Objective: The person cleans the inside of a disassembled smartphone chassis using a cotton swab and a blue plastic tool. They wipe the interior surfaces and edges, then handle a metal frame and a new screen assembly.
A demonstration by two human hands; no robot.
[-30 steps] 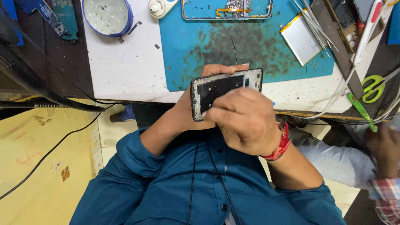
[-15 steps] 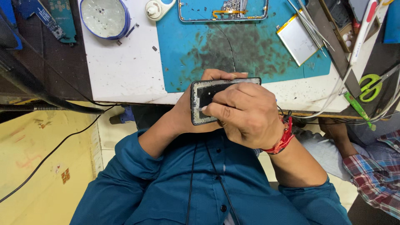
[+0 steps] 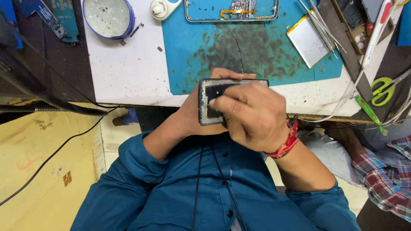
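The phone [image 3: 214,102] is held above the table's [image 3: 128,77] near edge, cradled in the left hand [image 3: 192,115]; the right hand [image 3: 252,115] is closed over it, fingertips [image 3: 216,104] pressed inside. Cleaning or prying seems underway; steady support is needed.

- Left hand [image 3: 195,112] tucked underneath, palm turned up toward the camera, fingers curling round the far edge with the tips just peeking over the top.
- Left forearm running down and left, bare up to a rolled blue sleeve [image 3: 141,167] near the elbow.
- Right hand [image 3: 252,113] laid over the top, back of the hand facing the camera, knuckles bent, fingertips [image 3: 216,102] pressed down on the left side.
- Right wrist wearing a red thread band [image 3: 287,143], forearm angling down and right into the other blue sleeve.
- Both elbows bent, hands pulled in close in front of the chest, right overlapping left.
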